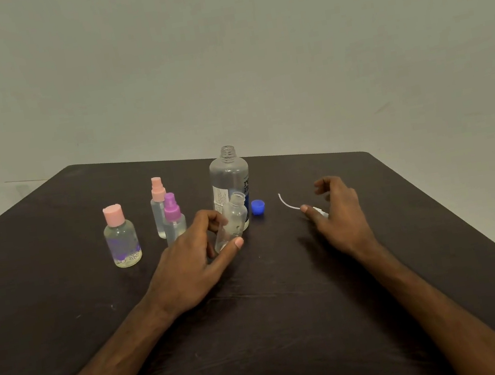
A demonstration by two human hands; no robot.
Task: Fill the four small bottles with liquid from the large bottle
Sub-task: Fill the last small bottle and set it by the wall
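Observation:
The large clear bottle (230, 181) stands uncapped at the table's middle, its blue cap (258, 207) lying just to its right. My left hand (193, 261) grips a small open clear bottle (232, 221), tilted in front of the large one. My right hand (338, 215) holds a white spray top (320, 211) between thumb and fingers, low over the table; its thin curved tube (287, 203) points left. Three capped small bottles stand to the left: a pink flip-cap bottle (121, 236), a pink sprayer (159, 207) and a purple sprayer (174, 219).
The dark table (276, 327) ends at its right edge near the pale floor. A plain light wall rises behind the far edge.

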